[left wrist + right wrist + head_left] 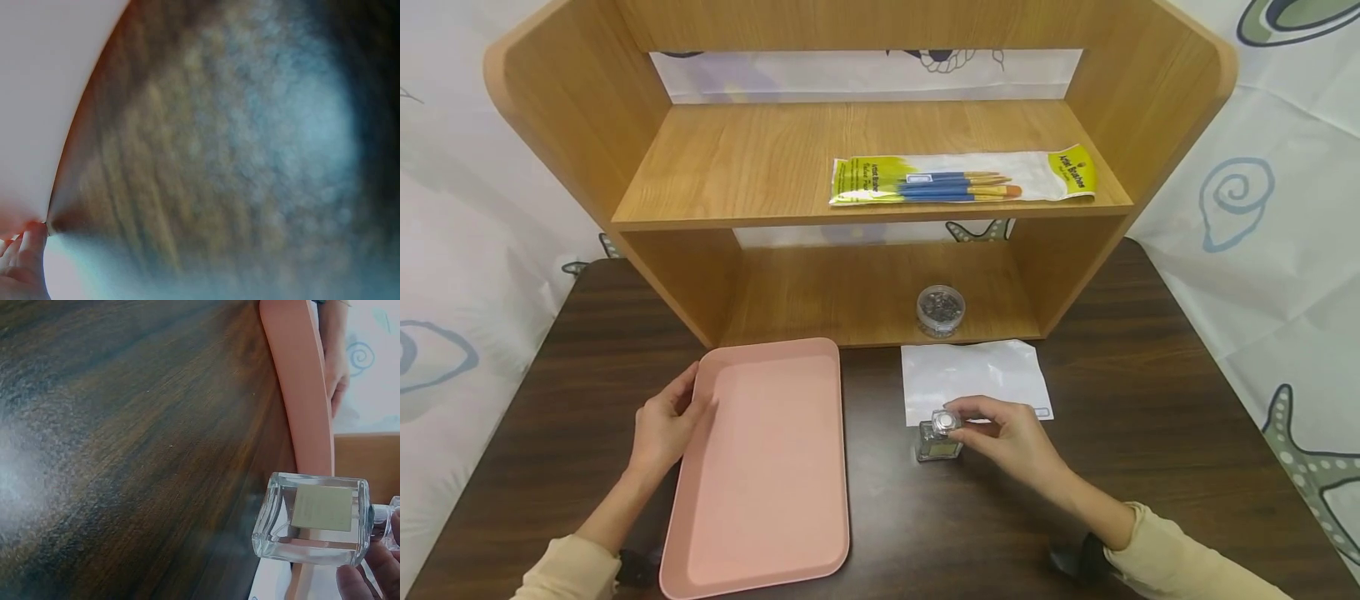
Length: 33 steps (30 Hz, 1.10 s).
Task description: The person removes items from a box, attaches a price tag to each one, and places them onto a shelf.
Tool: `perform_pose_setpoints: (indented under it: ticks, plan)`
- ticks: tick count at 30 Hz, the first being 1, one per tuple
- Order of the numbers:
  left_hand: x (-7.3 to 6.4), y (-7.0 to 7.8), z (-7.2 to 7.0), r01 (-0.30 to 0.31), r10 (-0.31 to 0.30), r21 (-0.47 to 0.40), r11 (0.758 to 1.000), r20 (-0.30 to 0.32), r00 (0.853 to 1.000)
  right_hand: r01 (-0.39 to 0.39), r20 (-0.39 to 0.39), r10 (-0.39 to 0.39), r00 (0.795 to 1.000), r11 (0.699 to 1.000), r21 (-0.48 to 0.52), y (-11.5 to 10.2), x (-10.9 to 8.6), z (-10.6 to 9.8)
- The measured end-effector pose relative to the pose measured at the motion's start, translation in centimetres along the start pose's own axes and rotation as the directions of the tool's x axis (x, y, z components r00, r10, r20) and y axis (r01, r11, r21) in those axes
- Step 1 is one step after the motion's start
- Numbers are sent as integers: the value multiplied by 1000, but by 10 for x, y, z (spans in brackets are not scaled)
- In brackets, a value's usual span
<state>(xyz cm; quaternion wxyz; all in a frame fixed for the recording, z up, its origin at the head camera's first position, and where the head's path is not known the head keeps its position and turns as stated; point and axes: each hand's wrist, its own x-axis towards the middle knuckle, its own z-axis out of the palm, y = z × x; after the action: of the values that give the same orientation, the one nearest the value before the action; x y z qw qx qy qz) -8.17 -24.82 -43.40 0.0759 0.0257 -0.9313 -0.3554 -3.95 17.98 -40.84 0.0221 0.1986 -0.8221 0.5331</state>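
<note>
A pink tray (pixel 767 467) lies lengthwise on the dark table, left of centre. My left hand (pixel 664 427) grips its left rim near the far corner, thumb over the inside edge. To the right, my right hand (pixel 1011 437) pinches the clear cap of a square glass perfume bottle (pixel 938 448) between thumb and fingers. The bottle is upright at the near edge of a white sheet (pixel 973 379). In the right wrist view the perfume bottle (pixel 322 519) shows a pale label and clear glass walls.
A wooden shelf unit (pixel 872 217) stands at the back of the table. Its upper board bears a packet of artist brushes (pixel 962 177); a small round clear tub (pixel 940 310) of grey bits sits on the lower board. A patterned white cloth (pixel 1262 208) hangs around the table.
</note>
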Motion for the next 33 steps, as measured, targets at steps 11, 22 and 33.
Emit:
perform_pose_setpoints:
  ticks: [11,22,33]
  plan:
    - [0,0,2,-13,13,5,1000,-10,1000,-7,1,7,1000,1000,5,2,-4,-1]
    - [0,1,0,-24,24,15,1000,-10,1000,26,21,-26,999,1000,8,4,-7,-2]
    - [0,1,-1,-40,40,21,999,-2,999,28,60,-26,998,999,-27,4,-8,-6]
